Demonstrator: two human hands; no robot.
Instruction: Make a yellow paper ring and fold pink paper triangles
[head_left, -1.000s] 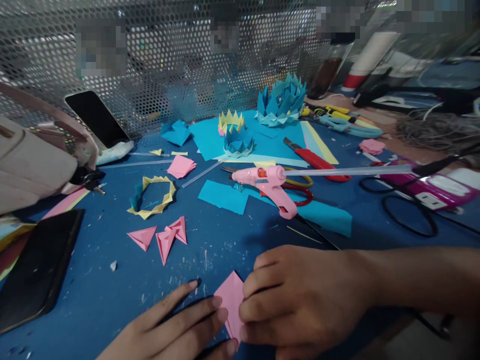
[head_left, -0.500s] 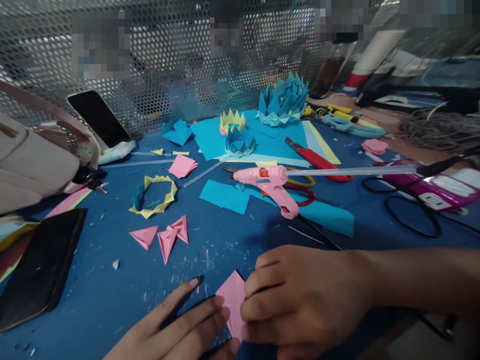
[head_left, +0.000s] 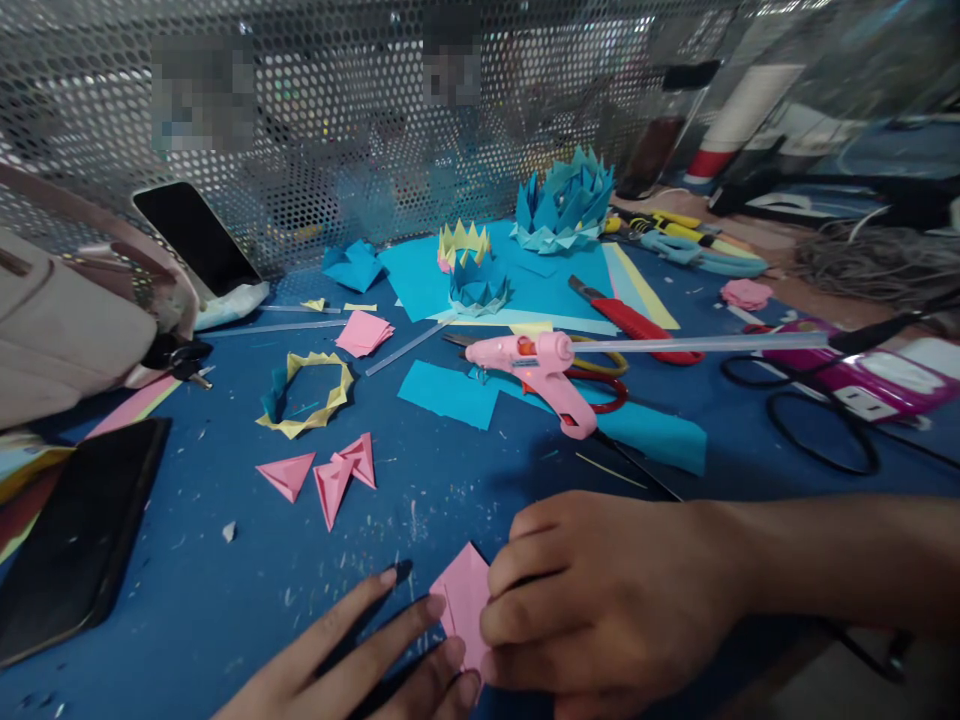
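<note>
A small pink paper (head_left: pixel 465 600) with creases lies on the blue table between my hands. My left hand (head_left: pixel 367 650) is spread, with its fingertips resting on the paper's left edge. Curled fingers of my right hand (head_left: pixel 607 600) press on the paper's right side and hide that part. Folded pink triangles (head_left: pixel 334 485) lie to the upper left, below a ring of folded yellow and blue paper (head_left: pixel 328 405). Square pink sheets (head_left: pixel 364 333) are stacked behind the ring.
A pink glue gun (head_left: pixel 555 370) rests over scissors and blue paper strips (head_left: pixel 448 393). Behind are a red cutter (head_left: pixel 645 328) and a blue paper flower (head_left: pixel 566 205). A black phone (head_left: pixel 82 540) lies left; a power strip (head_left: pixel 862 375) and cables are right.
The fingers of my left hand have shifted slightly down and spread a little more on the pink paper. My right hand has hardly moved.
</note>
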